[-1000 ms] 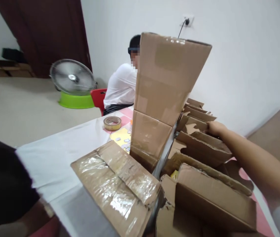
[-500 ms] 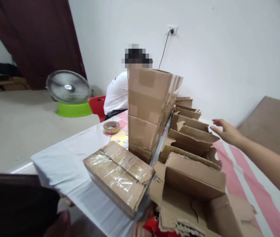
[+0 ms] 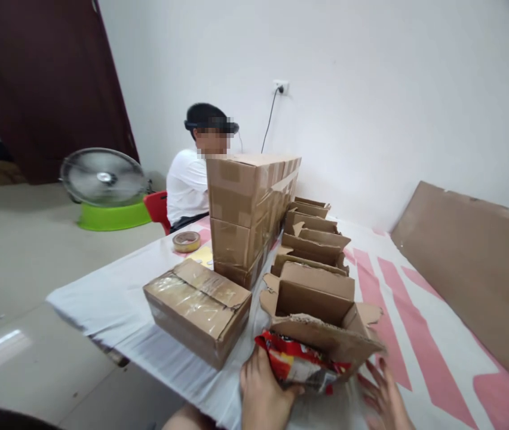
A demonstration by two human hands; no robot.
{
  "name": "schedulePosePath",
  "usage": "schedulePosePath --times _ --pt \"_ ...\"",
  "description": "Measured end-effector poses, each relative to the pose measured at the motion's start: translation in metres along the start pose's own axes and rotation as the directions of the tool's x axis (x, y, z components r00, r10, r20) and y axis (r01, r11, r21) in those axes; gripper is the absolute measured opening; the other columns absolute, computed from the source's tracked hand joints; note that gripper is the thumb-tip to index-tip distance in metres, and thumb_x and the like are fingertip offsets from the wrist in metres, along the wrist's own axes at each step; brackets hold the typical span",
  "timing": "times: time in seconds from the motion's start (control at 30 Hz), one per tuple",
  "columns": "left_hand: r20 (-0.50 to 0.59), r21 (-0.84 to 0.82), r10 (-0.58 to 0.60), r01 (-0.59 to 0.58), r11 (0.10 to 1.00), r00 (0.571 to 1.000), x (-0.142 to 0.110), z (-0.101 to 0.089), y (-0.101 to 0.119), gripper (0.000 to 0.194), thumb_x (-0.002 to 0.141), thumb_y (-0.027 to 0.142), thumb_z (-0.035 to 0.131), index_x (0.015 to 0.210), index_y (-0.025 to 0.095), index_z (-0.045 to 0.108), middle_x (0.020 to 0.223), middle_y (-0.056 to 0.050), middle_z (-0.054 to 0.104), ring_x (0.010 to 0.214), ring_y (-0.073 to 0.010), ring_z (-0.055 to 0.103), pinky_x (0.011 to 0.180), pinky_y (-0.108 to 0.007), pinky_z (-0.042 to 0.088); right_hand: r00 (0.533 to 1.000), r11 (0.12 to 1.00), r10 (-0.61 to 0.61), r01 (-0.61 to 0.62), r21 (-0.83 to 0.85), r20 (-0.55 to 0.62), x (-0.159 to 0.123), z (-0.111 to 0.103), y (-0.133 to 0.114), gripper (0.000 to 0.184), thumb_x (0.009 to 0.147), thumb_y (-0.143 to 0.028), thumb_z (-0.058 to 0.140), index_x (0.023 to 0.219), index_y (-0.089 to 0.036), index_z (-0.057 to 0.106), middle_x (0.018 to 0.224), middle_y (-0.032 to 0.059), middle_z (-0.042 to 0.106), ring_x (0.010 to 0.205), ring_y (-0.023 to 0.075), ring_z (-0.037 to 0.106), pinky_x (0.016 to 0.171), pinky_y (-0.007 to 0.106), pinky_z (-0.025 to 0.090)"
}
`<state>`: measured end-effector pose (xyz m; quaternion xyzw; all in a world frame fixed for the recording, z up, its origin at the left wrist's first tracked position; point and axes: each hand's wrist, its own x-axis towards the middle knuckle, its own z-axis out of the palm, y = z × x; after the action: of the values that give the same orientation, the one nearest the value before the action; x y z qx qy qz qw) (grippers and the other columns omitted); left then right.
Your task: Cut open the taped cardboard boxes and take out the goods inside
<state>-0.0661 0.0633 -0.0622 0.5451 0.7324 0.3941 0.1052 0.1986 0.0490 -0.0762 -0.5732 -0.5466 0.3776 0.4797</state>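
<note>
My left hand (image 3: 264, 391) is closed on the left end of a red plastic packet (image 3: 301, 361) with yellow and white patches. The packet lies tilted against the near side of an open cardboard box (image 3: 317, 304), whose flaps stand up and outward. At the packet's right end, my right hand (image 3: 386, 394) is open, its fingers apart beside the box's near right corner. Whether those fingertips touch the box I cannot tell. Left of the open box sits a taped-shut cardboard box (image 3: 196, 310) with shiny clear tape over its top.
Behind are a stacked wall of closed boxes (image 3: 234, 209) and a row of open boxes (image 3: 317, 239). A tape roll (image 3: 186, 241) lies on the striped tablecloth (image 3: 120, 292). Across the table sits a person in a white shirt (image 3: 187, 182). A cardboard sheet (image 3: 469, 257) leans at right.
My right hand has come back from beside the far row of boxes to the nearest open box. The left hand and red packet have come into fuller view as the camera view shifted.
</note>
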Motion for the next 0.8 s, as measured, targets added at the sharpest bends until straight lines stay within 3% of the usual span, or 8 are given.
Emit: schedulePosePath --times 0.07,0.17,0.27,0.4,0.53,0.67,0.8 --pt "0.064 0.024 -0.028 0.027 0.999 0.998 0.007 -0.001 0.012 0.086 0.052 0.030 0.075 0.128 0.007 0.042 0.120 -0.021 0.061 0.114 -0.0376 0.057 0.100 -0.048 0.040 0.999 0.998 0.030 -0.028 0.058 -0.025 -0.002 0.022 0.005 0.112 0.064 -0.070 0.067 0.151 -0.034 0.007 0.148 0.0155 0.039 0.117 0.0394 0.056 0.089 0.052 0.049" --pt "0.146 0.091 -0.080 0.067 0.994 0.986 0.021 -0.001 0.028 0.089 0.055 0.031 0.076 0.130 0.002 0.040 0.130 -0.026 0.054 0.122 -0.0371 0.052 0.107 -0.046 0.034 0.998 0.997 0.031 -0.027 0.073 -0.053 0.012 0.043 0.001 0.115 0.059 -0.068 0.072 0.150 -0.031 0.012 0.144 0.0175 0.043 0.109 0.0372 0.061 0.083 0.049 0.052" --pt "0.197 0.136 -0.106 0.080 0.987 0.975 0.038 0.000 0.037 0.090 0.057 0.032 0.077 0.132 0.001 0.039 0.137 -0.028 0.048 0.128 -0.0369 0.046 0.109 -0.045 0.031 1.000 0.997 0.028 -0.028 0.066 0.007 0.038 0.051 -0.009 0.118 0.059 -0.062 0.076 0.150 -0.024 0.009 0.136 0.0208 0.050 0.104 0.0353 0.063 0.081 0.048 0.054" --pt "0.225 0.154 -0.124 0.090 0.984 0.966 0.065 0.000 0.042 0.094 0.057 0.030 0.080 0.135 0.002 0.037 0.138 -0.028 0.045 0.130 -0.0377 0.043 0.109 -0.043 0.031 0.997 1.000 -0.006 0.005 0.016 0.080 0.063 0.058 -0.023 0.103 0.066 -0.054 0.074 0.145 -0.017 0.020 0.121 0.0194 0.060 0.100 0.0324 0.065 0.080 0.045 0.055" --pt "0.150 0.130 -0.085 0.065 0.989 0.985 0.083 -0.004 0.042 0.095 0.055 0.027 0.084 0.135 0.006 0.037 0.142 -0.025 0.039 0.134 -0.0386 0.036 0.105 -0.045 0.035 0.997 0.997 -0.051 0.055 -0.061 0.055 0.077 0.074 -0.037 0.090 0.066 -0.051 0.074 0.138 -0.015 0.032 0.111 0.0157 0.065 0.097 0.0316 0.066 0.081 0.045 0.055" --pt "0.029 0.143 -0.067 0.062 0.988 0.997 0.086 -0.004 0.036 0.089 0.059 0.026 0.083 0.134 0.007 0.039 0.134 -0.023 0.043 0.126 -0.0389 0.044 0.102 -0.049 0.039 0.996 0.992 -0.083 0.081 -0.093 -0.025 0.087 0.094 -0.048 0.075 0.068 -0.050 0.071 0.128 -0.016 0.041 0.104 0.0123 0.066 0.090 0.0284 0.067 0.080 0.042 0.056" --pt "-0.057 0.077 -0.009 0.014 0.997 0.998 0.080 0.001 0.029 0.089 0.071 0.021 0.073 0.144 0.007 0.024 0.131 -0.022 0.043 0.119 -0.0354 0.049 0.096 -0.046 0.046 0.997 0.994 -0.077 0.076 -0.081 -0.008 0.090 0.105 -0.056 0.068 0.069 -0.047 0.071 0.122 -0.018 0.041 0.101 0.0104 0.066 0.087 0.0264 0.067 0.080 0.040 0.056"
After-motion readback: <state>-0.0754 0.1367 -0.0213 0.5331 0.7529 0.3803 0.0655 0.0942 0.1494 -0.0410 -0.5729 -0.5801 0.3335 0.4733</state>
